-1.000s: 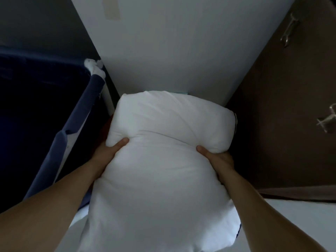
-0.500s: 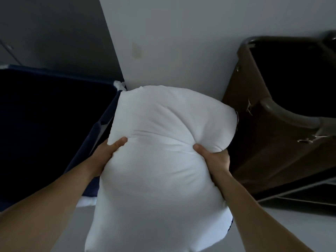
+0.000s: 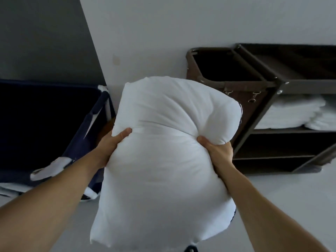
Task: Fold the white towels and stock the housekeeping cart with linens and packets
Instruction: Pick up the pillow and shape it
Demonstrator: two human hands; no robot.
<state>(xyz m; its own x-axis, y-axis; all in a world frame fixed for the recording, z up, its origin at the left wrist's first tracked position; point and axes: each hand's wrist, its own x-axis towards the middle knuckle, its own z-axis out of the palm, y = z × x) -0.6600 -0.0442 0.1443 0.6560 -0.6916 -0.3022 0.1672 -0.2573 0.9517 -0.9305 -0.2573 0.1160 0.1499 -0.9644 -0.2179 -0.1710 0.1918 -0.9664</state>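
Head view.

A: From the left, what have I got?

B: A navy laundry hamper [image 3: 82, 139] by the wall. Then your left hand [image 3: 111, 142], thumb on top of the white pillow [image 3: 169, 160], fingers hidden beneath it. The pillow is held up off the floor, between the hamper and the housekeeping cart [image 3: 305, 86]. Your right hand [image 3: 218, 151] grips the other side, thumb dug deep into the filling.

A: Where should it go?

B: The cart, I'd judge. Folded white towels [image 3: 291, 113] fill one shelf. The shelves below look dark, and I can't tell what they hold. Hold both sides level and turn the pillow narrow end first so it clears the uprights. Steer wide of the brown linen bag [image 3: 243, 96] hanging at the cart's near end. Ease that right thumb so the pillow lands plump.
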